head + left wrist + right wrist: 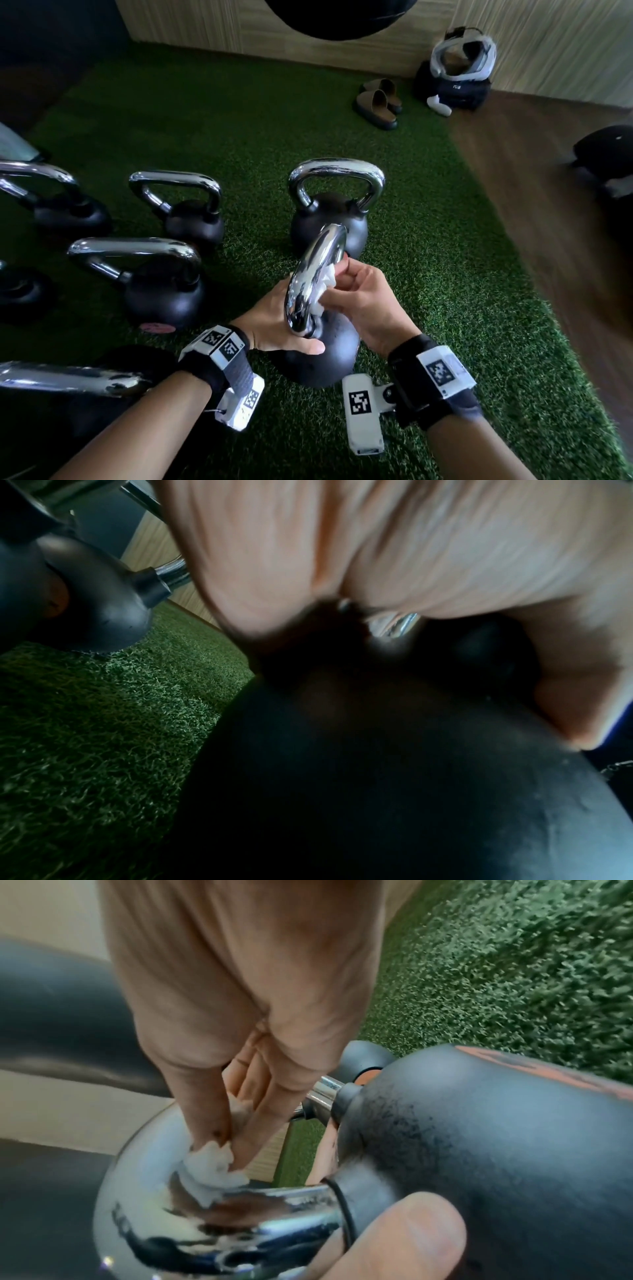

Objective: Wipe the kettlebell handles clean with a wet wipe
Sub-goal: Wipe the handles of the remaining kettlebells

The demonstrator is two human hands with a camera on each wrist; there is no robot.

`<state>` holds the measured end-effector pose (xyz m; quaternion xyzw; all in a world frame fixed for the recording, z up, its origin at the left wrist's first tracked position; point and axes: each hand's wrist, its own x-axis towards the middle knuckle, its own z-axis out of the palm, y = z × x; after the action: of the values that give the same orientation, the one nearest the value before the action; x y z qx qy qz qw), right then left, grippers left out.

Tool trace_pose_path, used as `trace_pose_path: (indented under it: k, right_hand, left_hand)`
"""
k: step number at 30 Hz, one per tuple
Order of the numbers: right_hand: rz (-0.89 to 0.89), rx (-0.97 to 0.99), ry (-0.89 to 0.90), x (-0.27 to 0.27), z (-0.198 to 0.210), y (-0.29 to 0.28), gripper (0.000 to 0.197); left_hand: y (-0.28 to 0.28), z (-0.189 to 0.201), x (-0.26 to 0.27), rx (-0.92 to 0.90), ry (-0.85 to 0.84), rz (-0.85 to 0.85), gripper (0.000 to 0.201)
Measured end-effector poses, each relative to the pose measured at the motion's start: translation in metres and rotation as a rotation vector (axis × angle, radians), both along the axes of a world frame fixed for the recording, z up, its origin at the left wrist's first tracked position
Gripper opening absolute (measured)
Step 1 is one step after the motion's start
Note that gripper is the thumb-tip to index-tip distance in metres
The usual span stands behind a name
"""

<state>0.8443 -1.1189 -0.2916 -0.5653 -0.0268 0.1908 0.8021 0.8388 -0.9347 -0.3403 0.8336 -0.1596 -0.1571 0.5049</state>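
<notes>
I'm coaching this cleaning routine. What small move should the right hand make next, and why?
Probably slide the crumpled white wet wipe further along the curved chrome kettlebell handle: the right hand pinches it against the inner curve while the left hand steadies the black kettlebell.

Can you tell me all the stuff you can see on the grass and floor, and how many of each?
held kettlebell: 1, black with chrome handle, tilted, centre front
wet wipe: 1, white, against that handle
other kettlebells: at least 5, black and chrome, on the green turf
sandals: 2, brown, far turf
bag: 1, dark, by the wall
left hand: steadies the held kettlebell
right hand: pinches the wet wipe
</notes>
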Motion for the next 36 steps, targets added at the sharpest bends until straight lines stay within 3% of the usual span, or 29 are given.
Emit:
trace_pose_path:
  k: [3,6,8,12,15,17,20,23,25,28,30,33,36]
  right_hand:
    - [-0.22,-0.066,-0.058,0.006,0.003,0.006,0.022]
    - [-0.383,-0.05,0.003,0.018,0.001,0.007,0.024]
    - [-0.372,-0.085,0.001,0.016,0.004,0.007,0.024]
    - [-0.368,-0.297,-0.136,0.007,0.008,0.007,0.025]
    - [-0.539,-0.541,-0.219,0.016,0.007,0.006,0.023]
    - [-0.609,-0.594,-0.232,0.022,0.007,0.008,0.025]
    - [-0.626,-0.647,-0.223,0.026,0.002,0.008,0.023]
    - [-0.61,-0.73,-0.161,0.026,0.001,0.009,0.021]
    - [-0.594,-0.74,-0.134,0.023,0.0,0.01,0.022]
    - [-0.586,-0.719,-0.104,0.018,-0.002,0.011,0.015]
    - [-0.572,-0.809,-0.142,0.018,-0.006,0.011,0.012]
    - [-0.49,-0.908,-0.161,0.013,-0.012,0.011,0.019]
    - [-0.405,-0.931,-0.151,0.006,-0.016,0.006,0.024]
  left_hand:
    - [0.0,-0.001,-0.003,0.022,0.014,0.038,0.098]
    - [0.002,-0.004,-0.005,0.118,0.042,0.074,0.095]
    - [0.002,-0.002,-0.009,0.106,0.061,0.089,0.091]
    - [0.001,0.003,-0.015,0.104,0.038,0.095,0.099]
    - [0.0,0.009,-0.019,0.1,0.005,0.078,0.102]
    - [-0.002,0.015,-0.021,0.117,-0.037,0.028,0.1]
    - [-0.002,0.021,-0.024,0.132,-0.039,-0.013,0.08]
    - [-0.004,0.022,-0.028,0.131,-0.075,-0.026,0.08]
    - [-0.003,0.021,-0.028,0.119,-0.094,-0.041,0.085]
    - [-0.002,0.017,-0.028,0.164,-0.153,-0.065,0.108]
    - [-0.002,0.014,-0.03,0.171,-0.18,-0.068,0.119]
    - [-0.001,0.008,-0.032,0.267,-0.179,-0.081,0.126]
    - [-0.002,0.0,-0.036,0.285,-0.293,-0.096,0.127]
